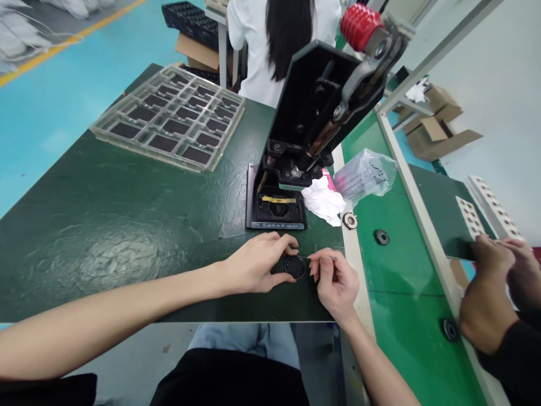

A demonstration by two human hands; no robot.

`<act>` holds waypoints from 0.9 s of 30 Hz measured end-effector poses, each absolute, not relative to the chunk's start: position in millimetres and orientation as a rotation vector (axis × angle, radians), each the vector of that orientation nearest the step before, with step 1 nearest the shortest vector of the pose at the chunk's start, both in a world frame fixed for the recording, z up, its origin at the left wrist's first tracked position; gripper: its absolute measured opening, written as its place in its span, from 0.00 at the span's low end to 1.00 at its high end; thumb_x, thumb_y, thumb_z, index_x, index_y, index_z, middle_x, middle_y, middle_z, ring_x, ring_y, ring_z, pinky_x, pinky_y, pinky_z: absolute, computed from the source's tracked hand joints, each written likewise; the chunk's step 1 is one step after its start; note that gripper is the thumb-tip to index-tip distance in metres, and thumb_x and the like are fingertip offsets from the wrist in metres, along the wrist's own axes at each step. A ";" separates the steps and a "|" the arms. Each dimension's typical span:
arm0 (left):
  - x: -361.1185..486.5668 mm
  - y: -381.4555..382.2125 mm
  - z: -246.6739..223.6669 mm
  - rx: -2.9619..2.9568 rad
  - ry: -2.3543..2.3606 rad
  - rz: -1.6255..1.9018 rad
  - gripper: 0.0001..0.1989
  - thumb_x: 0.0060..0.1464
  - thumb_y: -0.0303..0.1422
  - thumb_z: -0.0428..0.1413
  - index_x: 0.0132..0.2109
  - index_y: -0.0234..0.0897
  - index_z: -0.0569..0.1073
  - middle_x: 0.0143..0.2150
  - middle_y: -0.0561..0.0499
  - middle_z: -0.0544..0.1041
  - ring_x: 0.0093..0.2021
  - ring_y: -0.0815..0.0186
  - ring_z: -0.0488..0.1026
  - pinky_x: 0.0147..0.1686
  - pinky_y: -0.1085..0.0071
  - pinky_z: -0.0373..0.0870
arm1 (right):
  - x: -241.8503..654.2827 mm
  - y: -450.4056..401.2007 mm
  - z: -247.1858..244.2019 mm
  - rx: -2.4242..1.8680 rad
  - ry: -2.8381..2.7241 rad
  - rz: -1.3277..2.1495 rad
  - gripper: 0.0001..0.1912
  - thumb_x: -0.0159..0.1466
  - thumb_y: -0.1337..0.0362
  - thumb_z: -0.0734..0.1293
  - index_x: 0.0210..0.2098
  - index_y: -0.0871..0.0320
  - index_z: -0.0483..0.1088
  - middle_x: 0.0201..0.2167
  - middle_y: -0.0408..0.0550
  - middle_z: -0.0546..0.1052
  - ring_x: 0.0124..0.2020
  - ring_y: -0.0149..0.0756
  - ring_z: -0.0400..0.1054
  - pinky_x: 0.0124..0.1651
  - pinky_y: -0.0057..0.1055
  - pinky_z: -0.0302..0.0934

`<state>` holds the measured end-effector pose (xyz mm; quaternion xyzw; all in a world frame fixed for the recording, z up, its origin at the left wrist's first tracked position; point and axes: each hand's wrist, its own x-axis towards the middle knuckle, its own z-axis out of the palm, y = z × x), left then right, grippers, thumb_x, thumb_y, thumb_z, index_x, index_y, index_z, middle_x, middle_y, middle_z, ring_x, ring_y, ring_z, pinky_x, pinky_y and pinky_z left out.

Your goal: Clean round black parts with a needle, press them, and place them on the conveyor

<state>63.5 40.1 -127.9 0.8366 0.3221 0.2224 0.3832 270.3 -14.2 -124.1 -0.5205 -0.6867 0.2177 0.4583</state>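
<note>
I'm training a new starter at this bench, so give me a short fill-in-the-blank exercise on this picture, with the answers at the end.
The left hand holds a round ____ part while the right hand pinches a thin tool.
The lever knob on the press is ____.
In this view, the clear tray lies to the ____ of the press.
Another person's hands show at the ____ edge of the view.

Answers: black; red; left; right.

Toggle press (pixel 308 124) ahead of right hand (pixel 336 285), white cloth (pixel 323 200) beside it
</note>
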 end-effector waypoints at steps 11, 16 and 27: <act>64.2 38.6 -128.7 2.189 0.841 0.588 0.28 0.53 0.34 0.70 0.55 0.38 0.65 0.47 0.45 0.79 0.50 0.52 0.77 0.48 0.60 0.73 | 261.9 -5.3 -119.1 -1.195 -1.926 0.464 0.10 0.71 0.73 0.63 0.39 0.57 0.75 0.33 0.47 0.80 0.31 0.31 0.74 0.33 0.27 0.67; 64.4 38.4 -128.9 2.192 0.839 0.581 0.29 0.52 0.34 0.71 0.55 0.37 0.65 0.46 0.45 0.80 0.49 0.51 0.77 0.47 0.59 0.74 | 264.0 -5.6 -120.4 -1.217 -1.893 0.502 0.10 0.71 0.73 0.63 0.41 0.57 0.76 0.32 0.46 0.80 0.30 0.29 0.73 0.32 0.26 0.67; 66.1 39.2 -128.2 2.164 0.838 0.580 0.28 0.53 0.34 0.71 0.54 0.39 0.64 0.47 0.47 0.80 0.48 0.53 0.79 0.48 0.60 0.73 | 264.9 -4.7 -116.2 -1.217 -1.814 0.374 0.11 0.71 0.74 0.63 0.39 0.58 0.77 0.30 0.46 0.80 0.29 0.29 0.74 0.33 0.27 0.70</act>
